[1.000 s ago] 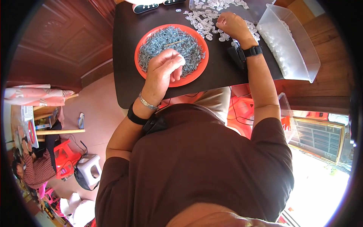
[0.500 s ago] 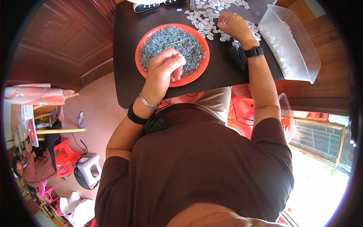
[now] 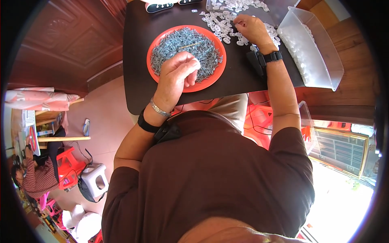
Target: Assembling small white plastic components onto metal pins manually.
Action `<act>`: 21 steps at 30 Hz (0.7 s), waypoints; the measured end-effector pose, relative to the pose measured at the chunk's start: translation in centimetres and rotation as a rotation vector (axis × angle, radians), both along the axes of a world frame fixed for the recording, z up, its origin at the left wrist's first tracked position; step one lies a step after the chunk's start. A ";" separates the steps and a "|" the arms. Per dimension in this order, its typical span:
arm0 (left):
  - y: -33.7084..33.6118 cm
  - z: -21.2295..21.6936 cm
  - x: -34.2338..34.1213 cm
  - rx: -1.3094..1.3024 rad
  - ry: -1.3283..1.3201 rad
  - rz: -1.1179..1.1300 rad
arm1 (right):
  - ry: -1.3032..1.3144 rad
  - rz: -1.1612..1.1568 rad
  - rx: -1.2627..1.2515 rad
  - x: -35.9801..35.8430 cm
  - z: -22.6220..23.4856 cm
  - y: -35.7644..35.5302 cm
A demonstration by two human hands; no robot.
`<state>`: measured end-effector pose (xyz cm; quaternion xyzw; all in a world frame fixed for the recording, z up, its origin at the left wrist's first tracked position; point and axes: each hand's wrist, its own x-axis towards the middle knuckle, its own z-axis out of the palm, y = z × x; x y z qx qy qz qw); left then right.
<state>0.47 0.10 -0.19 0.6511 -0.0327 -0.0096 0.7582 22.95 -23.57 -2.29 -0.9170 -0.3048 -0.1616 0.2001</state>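
Observation:
My left hand [image 3: 177, 75] hovers over the near side of a round red plate [image 3: 222, 67], its fingers curled and the thumb pressed against them. A pale spot shows at the thumb tip, but I cannot make out what is held. Heaped on the plate are small grey-blue screws [image 3: 182, 38], with a thin yellowish stick [image 3: 190, 45] lying on top. My right hand [image 3: 255, 31] is at a loose spread of small white plastic pieces with holes [image 3: 221, 26], fingers bent together and mostly hidden; whatever they grip cannot be seen.
A clear bin [image 3: 324, 60] with white pieces stands at the right of the dark table [image 3: 135, 60]. Another clear tray [image 3: 279, 12] and black-and-white shoes [image 3: 160, 7] are at the far edge. Stools [image 3: 95, 180] and a seated person [image 3: 38, 176] are at the left.
The right hand's fingers have drawn slightly closer together over the white pieces. My left hand keeps its place and pinch; the whole view has shifted slightly.

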 end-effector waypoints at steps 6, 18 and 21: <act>0.0 0.0 -0.1 0.000 -0.009 0.002 | 0.065 -0.004 0.014 -0.1 0.2 0.0; -0.2 0.1 -0.1 0.012 -0.006 0.010 | 0.087 0.012 0.046 -0.1 0.2 -0.1; -0.2 0.0 0.0 0.016 -0.008 0.008 | 0.086 0.012 0.055 0.0 0.1 -0.2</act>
